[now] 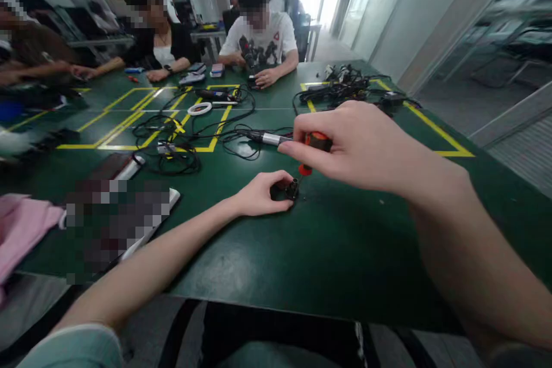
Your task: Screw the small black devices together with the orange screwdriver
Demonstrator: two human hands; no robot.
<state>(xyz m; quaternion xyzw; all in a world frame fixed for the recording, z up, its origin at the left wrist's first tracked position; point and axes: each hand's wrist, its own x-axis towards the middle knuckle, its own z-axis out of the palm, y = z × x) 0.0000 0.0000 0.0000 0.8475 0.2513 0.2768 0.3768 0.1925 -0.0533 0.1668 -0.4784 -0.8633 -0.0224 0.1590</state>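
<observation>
Fingers of the right hand [366,146] clamp a red-and-black round-handled screwdriver [319,142], tilted tip-down toward a small dark metallic-looking part [292,189]; fingers of the left hand [261,194] grip that part on the smooth green tabletop [345,253], presumably bracing it

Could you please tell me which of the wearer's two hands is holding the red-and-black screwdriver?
The right hand: it grips the screwdriver by its handle, whereas the left hand holds a small dark part.
</observation>
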